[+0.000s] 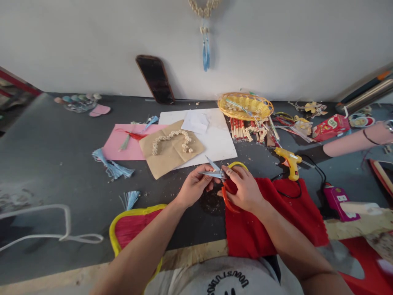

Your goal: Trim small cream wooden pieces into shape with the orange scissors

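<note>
1. The scissors (218,173) are held in both hands above the dark table (55,155), just in front of the person's chest. Their blades are spread apart, and one tip points up towards the white sheet (219,141).
2. The right hand (245,189) has its fingers (232,173) closed round the handles. A yellow loop shows above the knuckles and an orange loop below.
3. The left hand (194,187) has its fingers (205,177) pinched together on the lower blade.
4. A red cloth (276,223) lies under the right wrist and reaches the table's near edge.
5. A yellow hot glue gun (290,160) stands just beyond the cloth, and its black cord loops across the cloth's top corner.
6. Beyond the hands, brown paper (172,157) carries a string of shells (172,138). It overlaps the white sheet and a pink sheet (121,147).
7. A yellow wicker basket (245,107) sits at the back right, with a bundle of sticks (238,128) touching its front.
8. Blue tassels (113,167) lie well to the left. A red heart-shaped piece edged in yellow (132,229) sits beneath the left forearm.
9. A phone (155,79) leans on the wall.
</note>
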A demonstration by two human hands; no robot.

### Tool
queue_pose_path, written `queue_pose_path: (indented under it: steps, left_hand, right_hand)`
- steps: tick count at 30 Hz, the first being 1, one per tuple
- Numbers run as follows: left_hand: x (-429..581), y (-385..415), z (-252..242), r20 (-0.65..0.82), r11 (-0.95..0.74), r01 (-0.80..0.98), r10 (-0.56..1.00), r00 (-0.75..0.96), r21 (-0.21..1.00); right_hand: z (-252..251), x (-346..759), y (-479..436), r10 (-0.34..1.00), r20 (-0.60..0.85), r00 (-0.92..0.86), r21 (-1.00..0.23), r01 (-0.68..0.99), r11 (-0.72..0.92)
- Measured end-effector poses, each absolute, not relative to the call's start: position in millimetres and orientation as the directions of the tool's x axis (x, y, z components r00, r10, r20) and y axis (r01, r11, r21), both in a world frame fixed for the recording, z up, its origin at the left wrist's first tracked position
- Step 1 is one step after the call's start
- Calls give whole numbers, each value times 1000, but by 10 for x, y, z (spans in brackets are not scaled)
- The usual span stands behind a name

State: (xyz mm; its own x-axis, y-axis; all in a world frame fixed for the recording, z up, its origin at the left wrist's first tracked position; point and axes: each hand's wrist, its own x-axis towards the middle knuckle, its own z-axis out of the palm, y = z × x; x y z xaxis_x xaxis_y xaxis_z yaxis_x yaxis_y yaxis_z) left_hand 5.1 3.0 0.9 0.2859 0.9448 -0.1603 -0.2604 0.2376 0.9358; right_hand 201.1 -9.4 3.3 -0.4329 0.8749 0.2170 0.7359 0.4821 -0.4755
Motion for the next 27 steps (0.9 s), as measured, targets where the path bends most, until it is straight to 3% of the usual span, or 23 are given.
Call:
queue_pose_path:
  steps: [8, 15, 20, 27]
  left_hand:
    - [48, 16, -24, -172, 229, -263, 960, 221, 937]
    - [69, 52, 17, -199, 233, -295, 970, 140, 927]
    - [54, 105, 51, -252, 237, -470, 967, 31, 850]
    - [55, 102, 66, -244, 237, -473, 969, 47, 849]
  right_hand:
    - [77, 2012, -107, 878, 204, -432, -506, 721, 473]
    - [60, 2016, -95, 899, 185, -398, -440, 784, 438]
    - [-1, 2172, 40, 943, 260, -207, -436, 846, 306]
    - [-150, 2431, 211, 967, 244, -67, -327, 933, 148]
